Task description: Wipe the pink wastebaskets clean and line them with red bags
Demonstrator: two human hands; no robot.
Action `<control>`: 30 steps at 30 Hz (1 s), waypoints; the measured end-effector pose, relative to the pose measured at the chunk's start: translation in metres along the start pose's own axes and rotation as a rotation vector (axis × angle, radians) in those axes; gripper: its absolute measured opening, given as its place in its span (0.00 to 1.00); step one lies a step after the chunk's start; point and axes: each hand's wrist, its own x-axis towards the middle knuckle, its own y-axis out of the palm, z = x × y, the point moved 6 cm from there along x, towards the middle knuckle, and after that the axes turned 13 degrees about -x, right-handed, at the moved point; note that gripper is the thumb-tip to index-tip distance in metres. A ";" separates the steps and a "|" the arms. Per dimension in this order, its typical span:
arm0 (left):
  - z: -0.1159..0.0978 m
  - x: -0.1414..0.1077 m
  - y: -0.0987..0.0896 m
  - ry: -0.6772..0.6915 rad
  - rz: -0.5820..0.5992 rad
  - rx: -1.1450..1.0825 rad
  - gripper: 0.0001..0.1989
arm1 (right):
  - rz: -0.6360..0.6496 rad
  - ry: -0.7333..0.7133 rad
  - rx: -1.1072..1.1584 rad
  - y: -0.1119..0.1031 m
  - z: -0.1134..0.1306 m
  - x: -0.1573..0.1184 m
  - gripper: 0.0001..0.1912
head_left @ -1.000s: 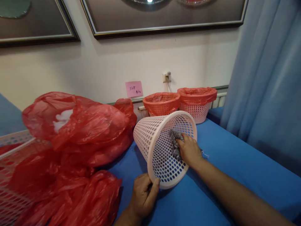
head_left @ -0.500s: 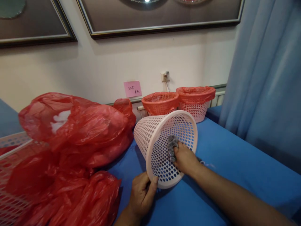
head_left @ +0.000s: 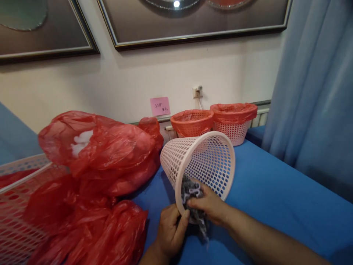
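Observation:
A pale pink perforated plastic wastebasket (head_left: pixel 176 156) lies tilted on its side, its mouth facing me. My left hand (head_left: pixel 171 230) grips the lower left of its rim, thumb on the front edge and fingers behind. Inside the mouth, my right hand (head_left: pixel 206 202) is closed round a grey fuzzy cloth (head_left: pixel 190 195) and presses it against the inner wall near the lower left rim. A loose end of the cloth hangs below the rim. The fingertips of my right hand are partly hidden by the cloth.
Red plastic bags (head_left: pixel 116 158) are heaped at the left, partly over a larger pink basket (head_left: pixel 19 217). Behind stand two wastebaskets with red liners, a nearer one (head_left: pixel 191 119) and a right one (head_left: pixel 234 130). A blue curtain (head_left: pixel 309 95) hangs beside the blue-covered surface (head_left: pixel 275 195).
My right hand has moved the cloth from the wastebasket's right inner side to its lower left, near my left hand. The left hand keeps its hold on the rim. The view has shifted slightly.

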 end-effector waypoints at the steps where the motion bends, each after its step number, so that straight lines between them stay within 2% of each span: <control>1: 0.000 -0.001 0.001 0.005 0.008 0.003 0.18 | 0.016 -0.035 -0.115 -0.007 -0.003 -0.002 0.23; 6: -0.003 0.000 0.001 0.015 0.011 0.018 0.19 | 0.131 -0.172 -0.905 -0.054 -0.019 -0.022 0.20; 8: -0.004 0.002 0.001 0.010 0.013 0.019 0.19 | 0.124 -0.173 -1.247 -0.077 -0.019 -0.027 0.19; 10: -0.005 0.004 0.001 0.004 0.016 0.019 0.19 | 0.028 -0.137 -1.590 -0.103 -0.013 -0.024 0.19; 12: -0.005 0.005 0.002 0.002 0.020 0.016 0.19 | -0.123 -0.084 -1.842 -0.123 -0.002 -0.017 0.22; 15: -0.004 0.006 0.004 0.006 0.018 0.012 0.18 | -0.264 -0.048 -1.962 -0.129 0.009 -0.010 0.26; 16: -0.004 0.007 0.004 0.007 0.013 0.010 0.18 | -0.257 -0.029 -1.944 -0.125 0.009 -0.009 0.26; 18: -0.004 0.007 0.004 0.011 0.001 0.008 0.18 | -0.159 0.004 -1.814 -0.106 0.001 -0.011 0.27; 22: -0.006 0.008 0.000 0.019 -0.015 0.004 0.18 | 0.075 -0.063 -1.423 -0.049 -0.008 -0.021 0.32; 24: -0.006 0.007 -0.003 0.020 -0.029 0.008 0.17 | 0.091 -0.056 -1.083 -0.026 -0.001 -0.022 0.29; 26: -0.005 0.006 -0.005 0.019 -0.042 0.014 0.17 | 0.060 0.019 -0.608 -0.011 0.012 -0.018 0.25; 28: -0.005 0.005 -0.006 0.021 -0.047 0.019 0.18 | 0.000 0.098 -0.150 -0.006 0.031 -0.012 0.22; 30: -0.005 0.004 -0.005 0.028 -0.046 0.023 0.19 | -0.098 0.107 0.214 -0.016 0.057 -0.003 0.19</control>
